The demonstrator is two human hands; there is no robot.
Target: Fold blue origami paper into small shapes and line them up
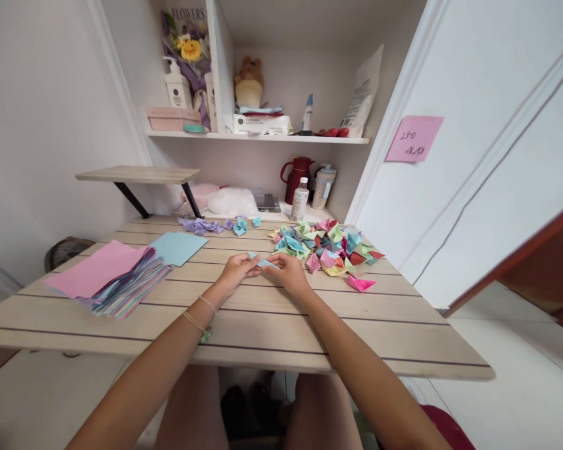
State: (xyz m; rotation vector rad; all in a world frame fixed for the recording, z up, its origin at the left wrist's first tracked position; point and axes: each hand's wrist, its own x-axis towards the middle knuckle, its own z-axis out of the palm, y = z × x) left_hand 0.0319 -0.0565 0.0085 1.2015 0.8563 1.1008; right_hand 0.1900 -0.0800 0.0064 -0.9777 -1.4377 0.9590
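Both hands meet at the middle of a pale wooden table (263, 325). My left hand (234, 270) and my right hand (289, 271) pinch a small light-blue folded paper (263, 261) between them, pressing it close to the tabletop. Fingers of both hands are closed on the paper. Just right of my right hand lies a heap of folded paper pieces (326, 245) in several colours, with a pink folded piece (360, 283) lying apart at its near edge. To my left sits a stack of coloured paper sheets (110, 278) topped by a pink sheet.
A light-blue sheet (178, 247) lies beside the stack. Purple and blue folded pieces (211, 225) lie at the far edge. A white bottle (299, 199), red jug (298, 176) and shelves with boxes stand behind. A pink note (413, 138) is on the right wall.
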